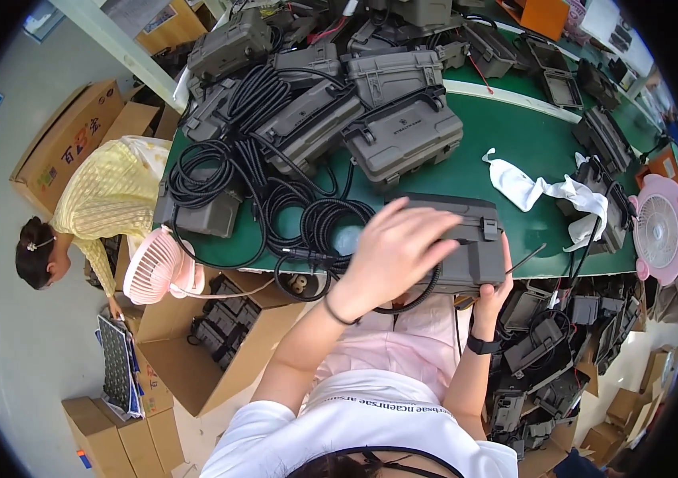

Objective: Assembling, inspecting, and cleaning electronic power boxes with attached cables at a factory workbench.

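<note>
A dark grey plastic case with a latch on its lid rests at the table's near edge, close to my body. My right hand grips its right side, thumb up along the edge and the other fingers mostly hidden beneath. Over the left part of the case, my left hand is open, its fingers stretched out and apart. I cannot tell whether it touches the lid. Beside my left hand lies a coil of black cable. Just beyond stands another grey case.
More grey cases and coiled cables crowd the green table. White cloth strips lie right. Pink fans stand at both sides. Below are a carton and piled cases. A person in yellow bends at left.
</note>
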Demonstrator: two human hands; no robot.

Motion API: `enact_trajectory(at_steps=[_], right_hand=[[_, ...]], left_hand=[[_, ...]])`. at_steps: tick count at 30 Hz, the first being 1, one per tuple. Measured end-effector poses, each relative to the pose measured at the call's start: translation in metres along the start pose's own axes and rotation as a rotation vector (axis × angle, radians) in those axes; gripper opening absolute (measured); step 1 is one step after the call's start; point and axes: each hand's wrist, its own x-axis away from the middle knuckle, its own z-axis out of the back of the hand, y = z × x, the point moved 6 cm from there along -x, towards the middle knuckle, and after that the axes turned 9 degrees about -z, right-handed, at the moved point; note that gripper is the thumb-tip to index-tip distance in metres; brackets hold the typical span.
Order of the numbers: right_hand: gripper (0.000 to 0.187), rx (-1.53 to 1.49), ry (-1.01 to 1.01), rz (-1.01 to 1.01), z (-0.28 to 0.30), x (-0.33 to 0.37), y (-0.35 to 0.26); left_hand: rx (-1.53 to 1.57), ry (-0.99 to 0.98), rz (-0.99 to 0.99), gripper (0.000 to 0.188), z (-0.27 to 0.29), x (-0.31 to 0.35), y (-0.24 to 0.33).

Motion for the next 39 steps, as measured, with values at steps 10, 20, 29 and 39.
enact_trajectory(at_steps=[10,20,29,39], right_hand=[[0.127,0.027,-0.006,-0.038,0.000,-0.001,-0.005],[0.138,-0.150,-0.053,-0.122,0.007,0.004,0.012],[0.120,-0.176,-0.172,-0.161,-0.005,0.008,0.002],[0.055,-0.060,-0.021,-0.212,0.008,0.019,0.028]], left_hand=[[-0.432,-0.223,0.254,0.047,0.041,0.136,-0.034],[-0.271,0.427,0.120,0.028,0.098,0.123,-0.001],[0.191,-0.119,-0.042,0.039,0.038,0.049,0.003],[0.051,0.094,0.075,0.046,0.035,0.094,-0.006]])
